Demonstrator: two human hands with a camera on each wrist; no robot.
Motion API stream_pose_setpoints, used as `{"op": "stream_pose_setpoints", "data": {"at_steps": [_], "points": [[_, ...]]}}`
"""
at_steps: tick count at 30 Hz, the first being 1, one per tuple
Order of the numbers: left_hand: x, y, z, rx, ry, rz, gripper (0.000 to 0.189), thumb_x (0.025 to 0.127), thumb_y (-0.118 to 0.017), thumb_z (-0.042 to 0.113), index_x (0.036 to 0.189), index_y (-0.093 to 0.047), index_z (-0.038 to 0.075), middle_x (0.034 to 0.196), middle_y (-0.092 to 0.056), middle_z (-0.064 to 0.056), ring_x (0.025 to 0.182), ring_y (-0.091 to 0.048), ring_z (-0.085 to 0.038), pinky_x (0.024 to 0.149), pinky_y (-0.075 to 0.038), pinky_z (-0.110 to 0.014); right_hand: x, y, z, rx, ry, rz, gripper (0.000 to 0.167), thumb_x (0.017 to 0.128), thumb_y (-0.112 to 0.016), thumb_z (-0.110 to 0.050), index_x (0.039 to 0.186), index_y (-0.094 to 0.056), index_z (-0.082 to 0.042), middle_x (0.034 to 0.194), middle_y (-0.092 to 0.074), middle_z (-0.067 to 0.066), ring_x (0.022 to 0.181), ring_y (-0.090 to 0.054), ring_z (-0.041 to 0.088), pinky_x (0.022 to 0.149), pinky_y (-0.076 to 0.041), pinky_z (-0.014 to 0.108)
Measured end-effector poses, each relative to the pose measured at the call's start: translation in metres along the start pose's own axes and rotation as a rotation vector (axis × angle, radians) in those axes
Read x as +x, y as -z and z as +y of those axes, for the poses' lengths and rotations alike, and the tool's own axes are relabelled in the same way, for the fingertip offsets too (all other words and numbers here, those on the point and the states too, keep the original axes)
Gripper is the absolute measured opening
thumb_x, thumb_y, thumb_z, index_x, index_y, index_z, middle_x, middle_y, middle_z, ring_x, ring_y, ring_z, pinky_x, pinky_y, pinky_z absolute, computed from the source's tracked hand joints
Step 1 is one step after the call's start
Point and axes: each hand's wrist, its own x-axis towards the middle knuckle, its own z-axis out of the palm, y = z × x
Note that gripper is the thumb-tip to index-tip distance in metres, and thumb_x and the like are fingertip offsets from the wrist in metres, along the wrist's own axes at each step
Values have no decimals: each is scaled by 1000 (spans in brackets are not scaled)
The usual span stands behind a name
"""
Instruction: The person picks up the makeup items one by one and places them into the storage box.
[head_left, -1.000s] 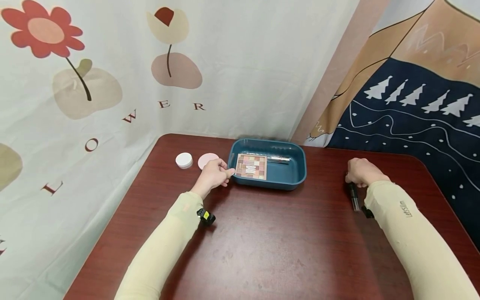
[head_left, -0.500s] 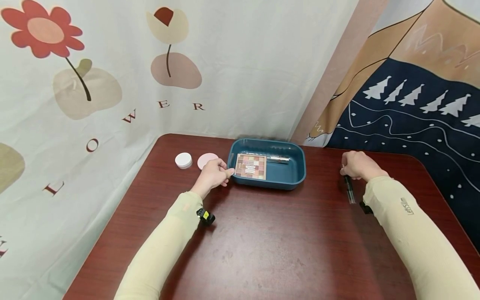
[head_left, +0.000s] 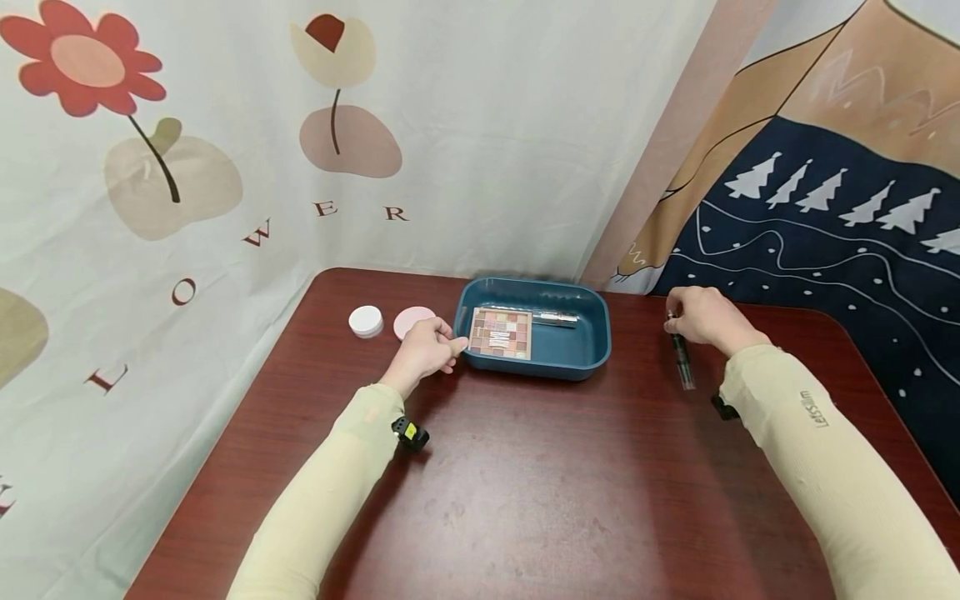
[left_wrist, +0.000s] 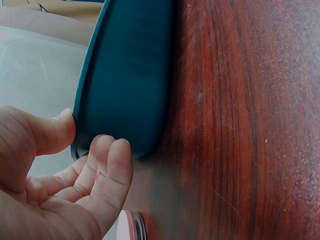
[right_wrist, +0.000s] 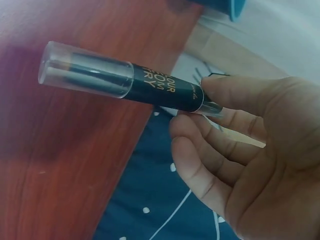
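Observation:
My right hand (head_left: 705, 318) grips one end of a dark makeup stick (right_wrist: 160, 89) between thumb and fingers. The stick has a clear cap and gold lettering; in the right wrist view its capped end points away from the palm. At the left end of a blue rectangular bin (head_left: 566, 368), my left hand (head_left: 427, 348) pinches the rim, thumb on top and fingers against the outer wall. Inside the bin lie an eyeshadow palette (head_left: 501, 333), leaning at the left, and a slim silvery tube (head_left: 556, 319), partly hidden behind the palette.
A white round jar (head_left: 366, 321) stands at the table's back left. Beside it is a pink round case (head_left: 412, 320), partly covered by my left hand. Printed curtains (head_left: 480, 142) hang right behind the brown table (head_left: 540, 475).
My right hand has moved left and farther back, lifting and carrying the makeup stick with it. The left hand keeps its hold on the bin's rim, and the bin stays put.

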Motion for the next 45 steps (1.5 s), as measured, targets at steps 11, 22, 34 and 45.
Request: {"op": "stream_pose_setpoints", "data": {"at_steps": [11,22,34,45], "points": [[1,-1,1,-20,14,7,22,98,-72,15,101,-57,-1,76,-66,-10,58,-64,-14,68,-63,-37,4,10,-18,24,69,53,21,95,-69,-13,108,-64,3,92,-67,21,83,-62,33,75,-53,49],[1,-4,0,-20,14,4,22,97,-73,14,100,-57,-1,77,-66,-10,58,-63,-13,68,-63,-36,5,14,-32,133,76,25,21,98,-69,-12,110,-61,3,87,-70,18,66,-67,19,62,-54,33],[2,-3,-1,-28,10,12,23,98,-73,13,101,-56,-2,78,-67,-13,63,-66,-18,67,-63,-36,15,19,-58,183,87,55,23,99,-69,-18,113,-62,-1,91,-71,18,66,-66,18,62,-50,32],[1,-2,0,-32,5,13,22,97,-73,12,100,-56,-2,75,-65,-10,60,-63,-14,66,-63,-35,24,14,-73,211,103,119,23,100,-65,-17,117,-63,-1,81,-68,13,68,-67,20,66,-52,35]]}}
